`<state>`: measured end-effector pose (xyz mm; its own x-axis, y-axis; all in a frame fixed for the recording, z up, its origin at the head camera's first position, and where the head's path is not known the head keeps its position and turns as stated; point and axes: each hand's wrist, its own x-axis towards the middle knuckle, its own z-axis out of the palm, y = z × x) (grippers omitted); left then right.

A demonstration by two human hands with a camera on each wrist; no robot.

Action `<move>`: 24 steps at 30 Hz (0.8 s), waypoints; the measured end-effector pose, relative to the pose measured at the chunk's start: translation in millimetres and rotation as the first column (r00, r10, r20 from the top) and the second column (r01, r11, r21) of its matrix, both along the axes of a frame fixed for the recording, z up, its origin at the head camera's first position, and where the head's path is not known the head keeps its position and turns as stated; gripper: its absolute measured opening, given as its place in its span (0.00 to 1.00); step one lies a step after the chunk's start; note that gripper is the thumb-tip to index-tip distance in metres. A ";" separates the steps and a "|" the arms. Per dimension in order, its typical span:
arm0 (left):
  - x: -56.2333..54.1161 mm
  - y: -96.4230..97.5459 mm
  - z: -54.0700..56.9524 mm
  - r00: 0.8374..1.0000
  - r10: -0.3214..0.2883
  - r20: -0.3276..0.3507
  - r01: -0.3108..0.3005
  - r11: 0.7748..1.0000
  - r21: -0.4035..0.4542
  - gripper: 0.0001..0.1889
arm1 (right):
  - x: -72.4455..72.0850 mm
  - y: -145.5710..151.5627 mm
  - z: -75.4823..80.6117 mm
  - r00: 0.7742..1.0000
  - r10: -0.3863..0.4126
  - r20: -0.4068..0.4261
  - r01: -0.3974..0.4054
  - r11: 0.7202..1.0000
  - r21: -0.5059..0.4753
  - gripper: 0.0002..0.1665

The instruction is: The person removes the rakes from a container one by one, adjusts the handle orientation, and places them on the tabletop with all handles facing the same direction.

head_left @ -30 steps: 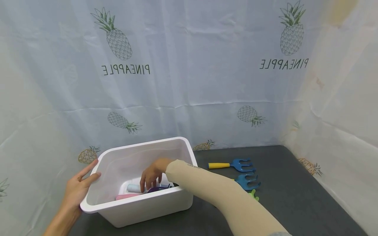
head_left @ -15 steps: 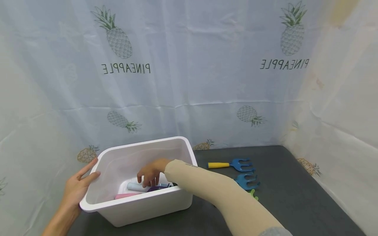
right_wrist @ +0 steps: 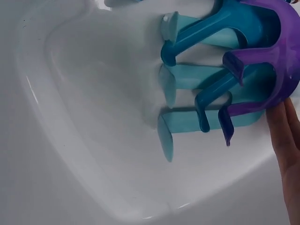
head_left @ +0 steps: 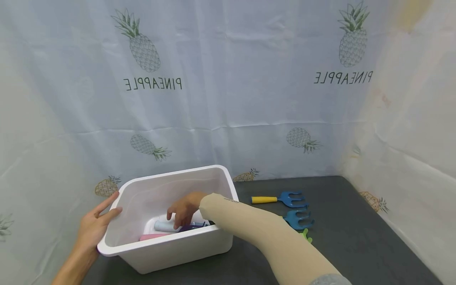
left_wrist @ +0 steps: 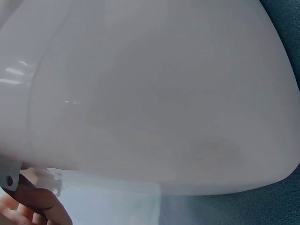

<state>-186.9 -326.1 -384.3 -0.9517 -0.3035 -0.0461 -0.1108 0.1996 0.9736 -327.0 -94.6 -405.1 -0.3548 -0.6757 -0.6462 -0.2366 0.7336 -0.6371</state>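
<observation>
A white plastic tub sits at a slant on the dark tabletop. My left hand grips its left end at the rim, and in the left wrist view its curled fingers show below the rim. Inside the tub is my right hand, fingers spread and bent downward. In the right wrist view its fingers touch the edge of a purple toy hand rake. Beneath that lie a teal rake and a pale aqua rake. A light blue handle and a pink handle show too.
Right of the tub, a blue rake with a yellow handle lies on the tabletop. Another blue rake and a green piece are partly hidden by the right sleeve. A pineapple-print curtain hangs behind.
Inside the tub my right hand has lifted slightly from the handles, spread its fingers, then dipped a little again. My left hand and the tub stay in place.
</observation>
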 end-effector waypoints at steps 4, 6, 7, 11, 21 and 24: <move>-0.1 -0.5 -1.3 1.000 -0.002 0.027 0.003 0.998 -0.063 0.35 | 3.1 2.1 1.4 0.999 0.025 0.029 -0.026 0.999 0.041 0.25; 0.3 -0.4 -1.5 0.999 -0.001 0.037 0.004 0.997 -0.073 0.36 | 4.9 1.9 1.1 0.999 0.045 0.017 -0.046 0.998 0.052 0.23; 0.5 0.0 -1.3 0.999 -0.001 0.042 0.004 0.997 -0.080 0.36 | 5.6 1.5 0.8 0.999 0.053 0.007 -0.053 0.997 0.059 0.22; 0.2 2.6 2.2 0.999 0.008 0.054 -0.002 0.995 -0.103 0.36 | 7.2 -0.1 0.3 0.997 0.079 -0.027 -0.077 0.994 0.072 0.21; -0.7 4.0 3.3 0.999 -0.003 0.045 0.007 0.995 -0.100 0.36 | 10.8 -0.9 -1.9 0.997 0.076 -0.006 -0.075 0.991 0.113 0.06; -1.0 4.1 4.0 0.999 -0.003 0.053 0.008 0.995 -0.099 0.36 | 12.5 -1.1 -1.1 0.995 0.100 -0.017 -0.097 0.987 0.129 0.04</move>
